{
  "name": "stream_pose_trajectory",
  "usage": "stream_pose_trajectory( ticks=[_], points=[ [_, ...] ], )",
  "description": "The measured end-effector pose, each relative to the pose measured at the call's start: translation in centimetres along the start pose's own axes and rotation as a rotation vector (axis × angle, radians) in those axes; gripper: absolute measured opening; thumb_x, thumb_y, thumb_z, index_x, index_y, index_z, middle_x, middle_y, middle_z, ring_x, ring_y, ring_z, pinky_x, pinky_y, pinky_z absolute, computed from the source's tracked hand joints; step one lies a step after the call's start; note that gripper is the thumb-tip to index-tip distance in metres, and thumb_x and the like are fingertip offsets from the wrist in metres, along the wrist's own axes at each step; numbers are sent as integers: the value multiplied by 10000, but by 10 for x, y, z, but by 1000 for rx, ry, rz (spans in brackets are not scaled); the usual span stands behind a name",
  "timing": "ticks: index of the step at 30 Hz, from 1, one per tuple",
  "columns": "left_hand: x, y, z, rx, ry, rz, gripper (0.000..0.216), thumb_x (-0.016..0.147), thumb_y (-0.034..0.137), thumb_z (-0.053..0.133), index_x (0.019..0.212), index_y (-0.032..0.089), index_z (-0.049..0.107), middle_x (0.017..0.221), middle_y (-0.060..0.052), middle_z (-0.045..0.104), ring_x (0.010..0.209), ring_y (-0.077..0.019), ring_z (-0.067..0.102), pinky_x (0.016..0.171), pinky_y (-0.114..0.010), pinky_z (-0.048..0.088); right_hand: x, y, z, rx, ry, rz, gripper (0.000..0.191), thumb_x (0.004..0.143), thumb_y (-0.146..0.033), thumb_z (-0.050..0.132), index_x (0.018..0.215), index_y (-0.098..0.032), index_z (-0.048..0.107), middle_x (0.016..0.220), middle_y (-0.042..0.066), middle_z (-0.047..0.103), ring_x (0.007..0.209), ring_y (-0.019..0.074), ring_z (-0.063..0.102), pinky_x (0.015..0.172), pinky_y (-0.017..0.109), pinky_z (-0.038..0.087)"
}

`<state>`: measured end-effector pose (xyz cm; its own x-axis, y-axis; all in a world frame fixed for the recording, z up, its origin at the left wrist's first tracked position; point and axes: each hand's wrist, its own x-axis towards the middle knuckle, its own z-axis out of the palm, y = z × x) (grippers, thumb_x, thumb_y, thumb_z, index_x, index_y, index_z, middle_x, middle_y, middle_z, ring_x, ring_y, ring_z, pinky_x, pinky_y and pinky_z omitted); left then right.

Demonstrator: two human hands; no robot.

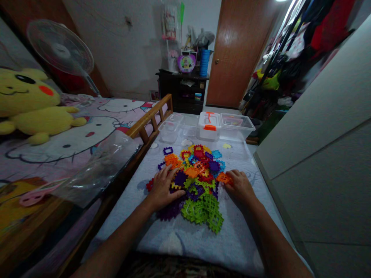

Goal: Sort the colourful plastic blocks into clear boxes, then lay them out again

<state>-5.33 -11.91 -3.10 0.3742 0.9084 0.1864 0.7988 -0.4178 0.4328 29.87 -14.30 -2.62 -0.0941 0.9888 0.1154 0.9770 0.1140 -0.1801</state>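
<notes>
A heap of plastic interlocking building tiles with notched edges lies on the cloth-covered table. Green tiles (203,210) are at its near side, and red tiles (198,150) and a purple tile (214,166) lie farther back. My left hand (162,188) rests on the heap's left side, fingers stretched and thumb apart, beside a dark purple tile (180,178). At the right edge, the fingers of my right hand (240,186) are closed on an orange tile (224,178). Several loose orange tiles (173,160) sit just beyond my left fingertips.
Along the table's far end stand a lidded clear box with orange latches (209,133), an open clear bin (236,131) and another clear container (169,131). A wooden bed rail (150,119) borders the left side; a pale cabinet (319,154) borders the right.
</notes>
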Motion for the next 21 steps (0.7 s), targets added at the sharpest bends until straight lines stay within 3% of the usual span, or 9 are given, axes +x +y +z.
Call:
stream_pose_trajectory(
  ticks=[3,6,11,16,21],
  points=[
    [13,-2,-5,-8,25,-24,838,765,686,649,1447,233,471,1529,-157,367,1430,-381,311,1170,-571,260,4,-3,1,-12,-10,-29,441,862,-382,639,1259,-189,638,1201,121,636,1023,271,531,922,368,397],
    [35,-9,-11,-19,52,-85,799,796,687,608,1418,196,504,1535,-160,357,1431,-372,315,1185,-539,257,5,-8,3,-32,-6,-42,343,879,-369,632,1180,-212,677,1128,115,650,986,263,535,871,350,408],
    [60,-19,-16,-122,-49,-185,702,855,663,533,1360,176,558,1420,-140,506,1353,-324,447,1161,-479,333,-1,-2,7,16,57,-56,308,880,-406,621,1110,-224,715,1017,101,651,935,257,561,789,330,434],
    [54,-15,-11,-293,-131,-58,646,915,619,459,1348,151,564,1409,-142,528,1341,-278,472,1177,-434,325,1,7,3,382,221,39,296,905,-334,517,1032,-191,744,881,76,641,782,194,604,719,301,469],
    [38,8,-8,-206,-100,-7,696,875,632,542,1424,207,491,1520,-152,408,1417,-347,358,1169,-556,281,28,-29,-13,606,270,-85,272,900,-337,547,1044,-207,737,908,68,661,806,185,623,741,294,497]
  ],
)
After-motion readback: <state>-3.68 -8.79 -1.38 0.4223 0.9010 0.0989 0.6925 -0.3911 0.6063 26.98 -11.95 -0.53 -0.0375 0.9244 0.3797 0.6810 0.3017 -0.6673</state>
